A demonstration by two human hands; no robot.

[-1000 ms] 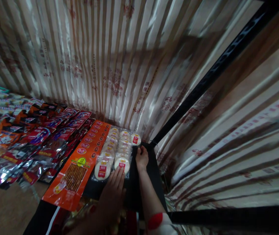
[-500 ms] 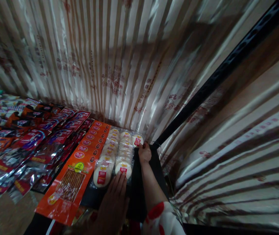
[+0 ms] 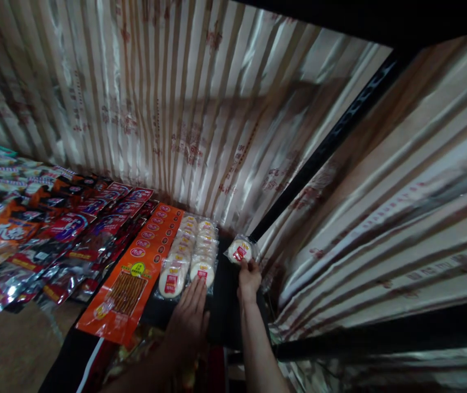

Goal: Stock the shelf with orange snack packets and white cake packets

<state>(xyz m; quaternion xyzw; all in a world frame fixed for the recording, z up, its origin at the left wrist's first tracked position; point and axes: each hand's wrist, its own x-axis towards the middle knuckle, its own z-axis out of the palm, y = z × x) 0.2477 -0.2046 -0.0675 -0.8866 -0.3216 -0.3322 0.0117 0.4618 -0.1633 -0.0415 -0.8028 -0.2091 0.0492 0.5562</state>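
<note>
My right hand (image 3: 250, 282) pinches the near edge of a single wrapped rice cracker (image 3: 239, 251), a round white one with a red label, at the shelf's right back corner by the black post. My left hand (image 3: 188, 314) lies with fingers stretched out, its fingertips on the nearest cracker of the right-hand row of rice crackers (image 3: 203, 262). A second overlapping row of wrapped rice crackers (image 3: 176, 270) runs beside it on the left. Black shelf surface (image 3: 223, 305) shows between my two hands.
Left of the crackers lies a long orange snack packet (image 3: 129, 284). Further left are red snack packets (image 3: 98, 226) and orange-and-black bags (image 3: 12, 229). Patterned striped sheeting (image 3: 168, 109) hangs behind and to the right. A black metal post (image 3: 319, 153) rises from the corner.
My right hand has moved the single rice cracker right and toward me, apart from the row. My left hand stays on the nearest cracker. The view has shifted slightly.
</note>
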